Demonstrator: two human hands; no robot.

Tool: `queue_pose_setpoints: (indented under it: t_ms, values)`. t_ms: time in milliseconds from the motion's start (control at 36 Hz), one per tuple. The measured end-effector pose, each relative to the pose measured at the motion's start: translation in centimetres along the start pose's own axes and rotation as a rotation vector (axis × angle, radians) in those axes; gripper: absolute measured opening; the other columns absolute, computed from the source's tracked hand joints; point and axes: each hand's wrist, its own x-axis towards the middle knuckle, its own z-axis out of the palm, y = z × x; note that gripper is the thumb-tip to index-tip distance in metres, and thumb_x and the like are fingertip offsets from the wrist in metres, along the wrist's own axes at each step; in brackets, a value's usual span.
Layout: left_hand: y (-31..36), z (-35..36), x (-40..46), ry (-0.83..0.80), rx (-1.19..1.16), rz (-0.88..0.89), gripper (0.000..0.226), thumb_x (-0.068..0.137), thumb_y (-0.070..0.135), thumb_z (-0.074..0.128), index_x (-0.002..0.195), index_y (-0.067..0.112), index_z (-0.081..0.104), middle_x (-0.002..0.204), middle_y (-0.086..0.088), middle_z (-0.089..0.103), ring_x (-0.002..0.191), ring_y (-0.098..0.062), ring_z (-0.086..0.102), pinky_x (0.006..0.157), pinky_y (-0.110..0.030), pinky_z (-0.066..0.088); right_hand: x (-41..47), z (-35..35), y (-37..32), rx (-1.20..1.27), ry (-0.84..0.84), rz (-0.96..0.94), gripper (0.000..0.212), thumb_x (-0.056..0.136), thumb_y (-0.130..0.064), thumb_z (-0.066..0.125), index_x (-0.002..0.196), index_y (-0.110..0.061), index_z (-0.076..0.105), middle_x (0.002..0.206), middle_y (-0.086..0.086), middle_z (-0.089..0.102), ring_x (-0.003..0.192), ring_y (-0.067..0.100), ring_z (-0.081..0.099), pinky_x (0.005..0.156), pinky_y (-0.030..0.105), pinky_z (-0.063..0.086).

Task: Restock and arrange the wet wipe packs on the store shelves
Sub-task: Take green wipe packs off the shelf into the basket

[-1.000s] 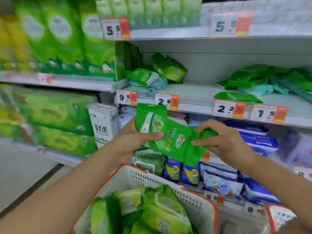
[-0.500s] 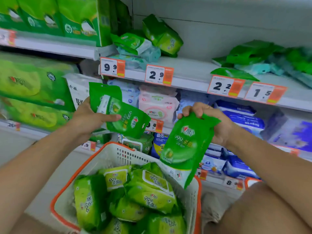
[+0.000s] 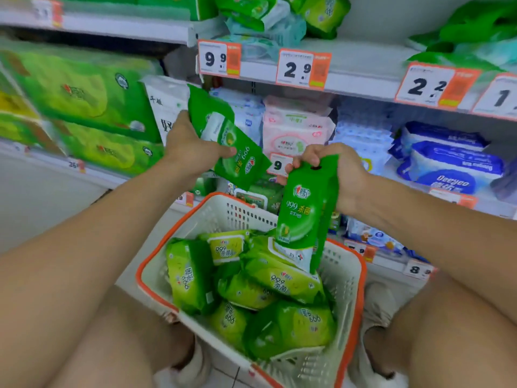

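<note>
My left hand (image 3: 190, 148) grips a flat dark green wet wipe pack (image 3: 232, 144), tilted, in front of the middle shelf. My right hand (image 3: 340, 175) pinches the top edge of a second dark green wet wipe pack (image 3: 302, 217), which hangs upright over the basket. Below them stands a white basket with an orange rim (image 3: 347, 278), holding several lighter green wipe packs (image 3: 277, 278). The upper shelf (image 3: 358, 63) carries loose green packs (image 3: 319, 9) behind price tags.
Pink-and-white packs (image 3: 296, 130) and blue packs (image 3: 450, 166) fill the middle shelf behind my hands. Large green tissue bundles (image 3: 81, 93) stack at the left. Price tags (image 3: 303, 68) line the shelf edges. My knees frame the basket at the bottom.
The two packs, held together a second ago, have come apart. My right hand's pack now hangs upright over the basket. The view has tilted down, showing more of the basket.
</note>
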Motion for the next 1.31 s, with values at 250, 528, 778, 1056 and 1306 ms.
queue_pose_setpoints:
  t_ms: [250, 528, 778, 1056, 1306]
  values:
    - [-0.3, -3.7, 1.6, 0.234, -0.190, -0.103, 0.113, 0.058, 0.026, 0.093, 0.150, 0.013, 0.028, 0.148, -0.003, 0.045, 0.131, -0.023, 0.048, 0.108, -0.043, 0.044, 4.7, 0.2, 5.7, -1.136, 0.099, 0.041, 0.042, 0.095, 0.010, 0.040, 0.108, -0.016, 0.070, 0.106, 0.004, 0.070, 0.052, 0.005, 0.055, 0.050, 0.028, 0.051]
    - [-1.9, -1.0, -0.3, -0.453, -0.443, -0.273, 0.041, 0.089, 0.013, 0.070, 0.128, 0.005, 0.059, 0.116, -0.014, 0.071, 0.105, -0.030, 0.070, 0.089, -0.045, 0.057, 3.7, 1.8, 3.5, -0.389, -0.112, 0.189, 0.041, 0.075, -0.021, 0.078, 0.114, -0.013, 0.068, 0.109, 0.009, 0.073, 0.086, 0.025, 0.071, 0.076, 0.039, 0.059]
    - [-2.6, -2.8, 1.9, -0.098, -0.419, -0.328, 0.044, 0.103, 0.046, 0.042, 0.134, 0.017, 0.056, 0.126, -0.005, 0.067, 0.111, -0.024, 0.066, 0.095, -0.047, 0.053, 5.4, 1.9, 1.3, -0.643, -0.038, 0.125, 0.033, 0.075, -0.012, 0.082, 0.104, -0.005, 0.067, 0.083, 0.007, 0.072, 0.054, 0.012, 0.058, 0.046, 0.017, 0.048]
    - [-1.7, -6.8, 2.3, 0.073, -0.386, -0.220, 0.053, 0.103, 0.039, 0.047, 0.145, 0.007, 0.042, 0.136, 0.003, 0.058, 0.114, -0.018, 0.063, 0.080, -0.037, 0.059, 7.1, 2.5, 3.5, -1.231, -0.007, 0.214, 0.086, 0.078, -0.051, 0.078, 0.147, -0.020, 0.037, 0.131, 0.002, 0.057, 0.102, 0.017, 0.065, 0.081, 0.030, 0.056]
    - [-1.4, -2.0, 1.5, -0.120, 0.043, -0.084, 0.031, 0.093, 0.032, 0.067, 0.105, 0.003, 0.062, 0.101, -0.003, 0.071, 0.090, -0.022, 0.069, 0.078, -0.032, 0.055, 5.7, 6.0, 4.2, -0.615, -0.022, 0.081, 0.026, 0.092, -0.025, 0.070, 0.115, -0.013, 0.068, 0.094, 0.001, 0.075, 0.060, 0.015, 0.065, 0.045, 0.022, 0.048]
